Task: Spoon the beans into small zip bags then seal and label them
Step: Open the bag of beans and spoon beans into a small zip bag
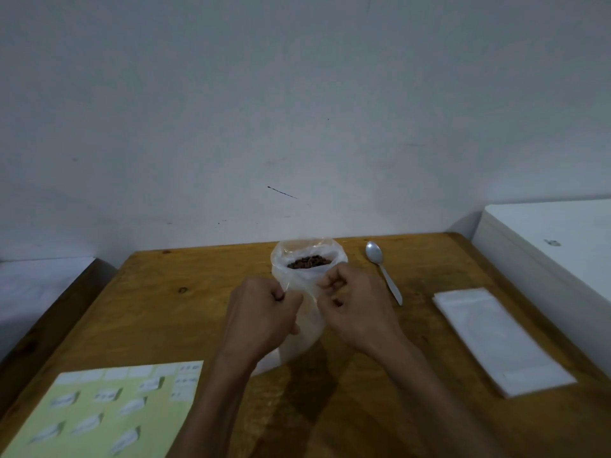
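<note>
A clear plastic bag (pixel 305 252) stands open at the middle of the wooden table (pixel 165 299), with dark brown beans (pixel 309 262) showing at its mouth. In front of it a small clear zip bag (pixel 309 320) hangs upright between my hands. My left hand (pixel 264 309) pinches its left top edge and my right hand (pixel 353 302) pinches its right top edge, both fists closed. A metal spoon (pixel 383 271) lies on the table to the right of the bean bag, bowl away from me.
A stack of flat zip bags (pixel 496 338) lies at the right. A pale green sheet of white labels (pixel 109 411) lies at the front left. A white surface (pixel 555 246) adjoins the table's right side and a wall stands behind.
</note>
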A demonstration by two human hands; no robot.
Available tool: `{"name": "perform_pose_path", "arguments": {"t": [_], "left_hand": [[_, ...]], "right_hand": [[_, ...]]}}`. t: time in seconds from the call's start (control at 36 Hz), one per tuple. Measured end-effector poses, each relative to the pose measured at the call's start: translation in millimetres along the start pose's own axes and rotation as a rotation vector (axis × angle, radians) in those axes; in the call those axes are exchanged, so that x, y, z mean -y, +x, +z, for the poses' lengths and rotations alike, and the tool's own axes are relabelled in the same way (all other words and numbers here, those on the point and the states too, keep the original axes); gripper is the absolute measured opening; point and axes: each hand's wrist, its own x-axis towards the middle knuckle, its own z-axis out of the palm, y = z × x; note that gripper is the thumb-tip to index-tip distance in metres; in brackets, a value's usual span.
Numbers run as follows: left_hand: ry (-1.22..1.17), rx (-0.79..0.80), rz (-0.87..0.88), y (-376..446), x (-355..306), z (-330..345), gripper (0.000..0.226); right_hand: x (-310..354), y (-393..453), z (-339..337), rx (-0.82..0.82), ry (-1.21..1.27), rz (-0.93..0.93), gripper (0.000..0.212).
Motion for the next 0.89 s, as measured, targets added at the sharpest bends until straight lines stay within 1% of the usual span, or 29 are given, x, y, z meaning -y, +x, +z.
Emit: {"name": "perform_pose_path", "arguments": {"t": [0.06,0.11,0.22,0.28,0.31,0.33,0.42,0.44,0.47,0.53,0.58,0.64,0.78,0.89], "left_hand": [[-0.012,0.001,-0.019,2,-2,-6,0.032],[-0.02,0.006,-0.03,4,-4,-13,0.031],[-0.005,0.031,0.011,5,-10,-25,0.029],[0.001,0.05,0.043,3,-10,-30,0.034],[0.004,0.065,0.063,1,-7,-33,0.043],[0.02,0.095,0.082,1,-4,-36,0.056],[0.2,0.278,0.178,-2,5,-40,0.112],[0.254,0.32,0.235,-3,7,-39,0.123],[0.275,0.339,0.294,-3,10,-37,0.128],[0.228,0.345,0.356,-1,15,-30,0.124],[0.161,0.325,0.323,0,24,-28,0.119],[0.143,0.279,0.307,1,30,-28,0.118],[0.149,0.23,0.41,2,40,-28,0.107],[0.176,0.262,0.399,3,44,-28,0.114]], "right_hand": [[0,-2,1,0.047,0.018,-0.077,0.023],[0,-3,1,0.086,-0.014,-0.11,0.024],[3,1,-1,0.148,-0.002,-0.058,0.032],[5,3,-2,0.16,0.0,-0.058,0.035],[7,4,-3,0.17,0.0,-0.054,0.036],[8,5,-5,0.179,0.005,-0.045,0.037],[13,7,-9,0.212,0.032,-0.041,0.039],[15,7,-10,0.229,0.03,-0.054,0.039],[18,8,-10,0.25,0.025,-0.066,0.039],[23,9,-11,0.285,0.008,-0.081,0.041],[27,9,-11,0.312,-0.027,-0.086,0.048],[30,9,-12,0.328,-0.068,-0.088,0.054],[32,13,-15,0.319,-0.093,-0.084,0.051],[32,17,-14,0.342,-0.057,-0.068,0.055]]}}
